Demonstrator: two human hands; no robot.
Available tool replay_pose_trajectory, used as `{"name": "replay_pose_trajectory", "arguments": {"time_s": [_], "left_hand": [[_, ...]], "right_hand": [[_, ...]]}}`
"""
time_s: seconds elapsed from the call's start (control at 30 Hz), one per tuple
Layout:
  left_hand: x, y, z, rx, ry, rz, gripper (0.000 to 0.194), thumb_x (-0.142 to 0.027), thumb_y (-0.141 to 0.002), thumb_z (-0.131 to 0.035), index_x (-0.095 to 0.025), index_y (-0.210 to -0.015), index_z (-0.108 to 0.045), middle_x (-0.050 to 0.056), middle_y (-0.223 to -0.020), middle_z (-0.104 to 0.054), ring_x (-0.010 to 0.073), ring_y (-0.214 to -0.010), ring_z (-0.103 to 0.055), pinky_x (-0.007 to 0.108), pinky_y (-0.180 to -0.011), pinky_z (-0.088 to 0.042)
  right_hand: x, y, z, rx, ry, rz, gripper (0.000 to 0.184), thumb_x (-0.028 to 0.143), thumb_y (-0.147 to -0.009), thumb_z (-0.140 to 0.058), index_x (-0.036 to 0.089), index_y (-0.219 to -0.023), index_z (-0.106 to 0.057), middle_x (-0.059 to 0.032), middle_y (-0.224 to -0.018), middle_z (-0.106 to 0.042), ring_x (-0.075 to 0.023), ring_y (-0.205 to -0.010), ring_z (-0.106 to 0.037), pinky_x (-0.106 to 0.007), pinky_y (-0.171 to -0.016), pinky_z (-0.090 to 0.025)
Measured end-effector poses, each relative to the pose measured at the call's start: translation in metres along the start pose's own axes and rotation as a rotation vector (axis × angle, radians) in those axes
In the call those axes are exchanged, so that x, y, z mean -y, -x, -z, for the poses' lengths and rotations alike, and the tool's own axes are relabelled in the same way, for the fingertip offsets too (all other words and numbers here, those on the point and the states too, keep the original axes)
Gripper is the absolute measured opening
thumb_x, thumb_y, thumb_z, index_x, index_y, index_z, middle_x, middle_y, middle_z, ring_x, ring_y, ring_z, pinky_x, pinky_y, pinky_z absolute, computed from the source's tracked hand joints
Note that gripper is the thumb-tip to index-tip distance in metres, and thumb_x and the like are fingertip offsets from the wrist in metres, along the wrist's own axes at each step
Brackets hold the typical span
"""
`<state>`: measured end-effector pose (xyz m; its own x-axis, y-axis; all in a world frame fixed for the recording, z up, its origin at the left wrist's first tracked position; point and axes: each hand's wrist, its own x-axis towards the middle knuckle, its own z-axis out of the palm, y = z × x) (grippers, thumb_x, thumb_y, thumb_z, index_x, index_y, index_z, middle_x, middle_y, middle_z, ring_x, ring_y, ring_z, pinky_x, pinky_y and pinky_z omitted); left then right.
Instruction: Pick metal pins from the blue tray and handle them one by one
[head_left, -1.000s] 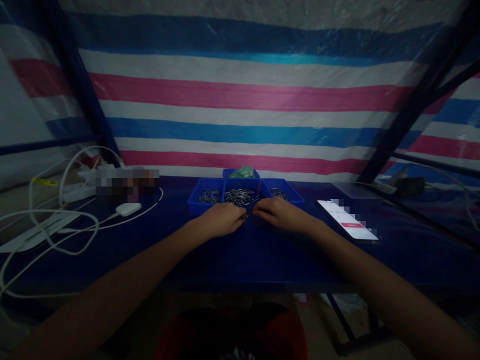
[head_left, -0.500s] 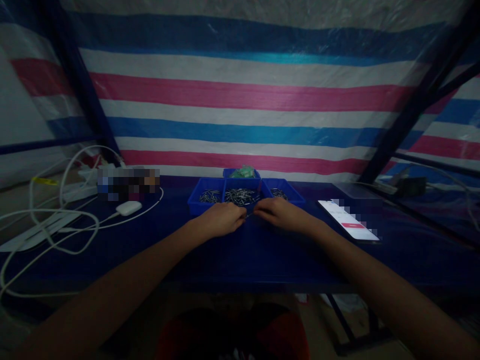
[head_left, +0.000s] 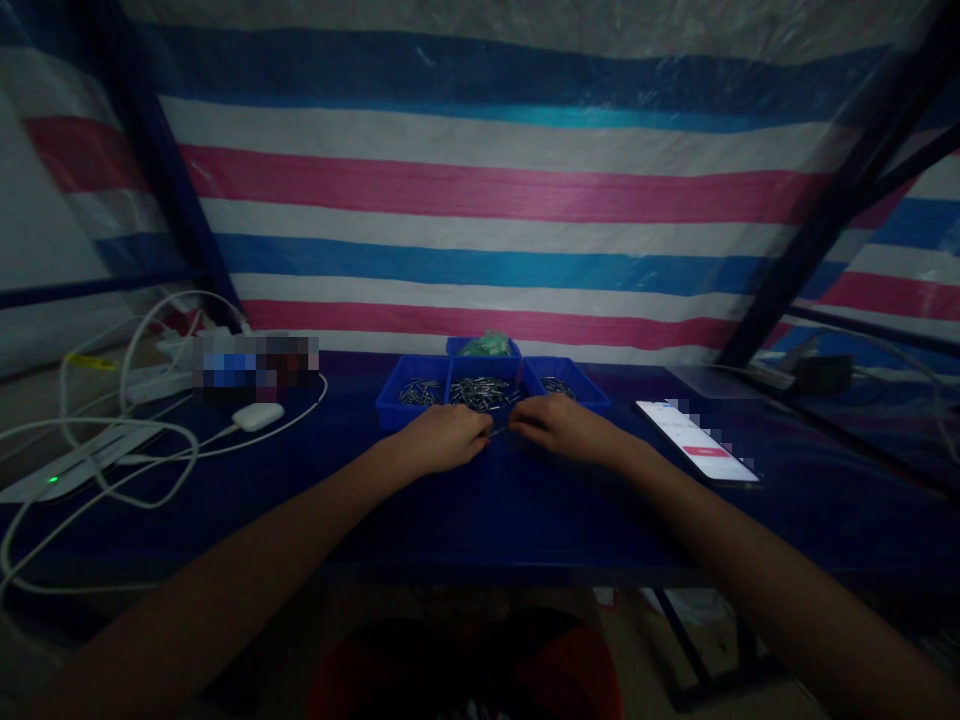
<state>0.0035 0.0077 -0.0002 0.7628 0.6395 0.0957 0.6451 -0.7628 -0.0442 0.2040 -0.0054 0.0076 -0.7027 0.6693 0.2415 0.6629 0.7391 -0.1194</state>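
Note:
Both my hands are close together over the blue table, just in front of the blue bins. My left hand [head_left: 450, 438] is closed, thumb and fingers pinched on a thin metal pin [head_left: 498, 432]. The pin bridges the small gap to my right hand [head_left: 561, 426], whose fingers are pinched at its other end. Its exact kind is too small to tell. Behind my hands, the middle blue bin [head_left: 517, 372] holds a heap of slim metal pieces [head_left: 480, 391]. Smaller heaps lie in the left bin [head_left: 390, 392] and the right bin [head_left: 589, 385].
A rear bin [head_left: 452, 346] contains green plastic-looking pieces [head_left: 489, 344]. On the right lies a phone [head_left: 697, 440] with a lit screen. White cables [head_left: 196, 440], a white adapter [head_left: 257, 416] and a flat white device [head_left: 82, 462] occupy the left side. Striped sheeting [head_left: 480, 190] hangs behind.
My hands stay almost in place, with the pin between them shifting only slightly. A green light now shows on the flat white device at the left.

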Motion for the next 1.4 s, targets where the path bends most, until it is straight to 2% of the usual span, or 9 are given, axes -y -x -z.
{"name": "replay_pose_trajectory", "arguments": {"time_s": [1.4], "left_hand": [[-0.0015, -0.001, 0.0025, 0.027, -0.013, 0.051, 0.016, -0.03, -0.079, -0.045, -0.019, -0.087, -0.053, 0.005, -0.075, -0.059, 0.0165, -0.064, -0.054, 0.026, -0.053, -0.037]], "right_hand": [[0.0001, -0.0001, -0.0015, 0.023, -0.003, -0.006, 0.016, 0.021, -0.083, -0.041, 0.017, -0.085, -0.056, -0.0043, -0.08, -0.061, -0.0136, -0.071, -0.053, -0.026, -0.065, -0.037]]}}
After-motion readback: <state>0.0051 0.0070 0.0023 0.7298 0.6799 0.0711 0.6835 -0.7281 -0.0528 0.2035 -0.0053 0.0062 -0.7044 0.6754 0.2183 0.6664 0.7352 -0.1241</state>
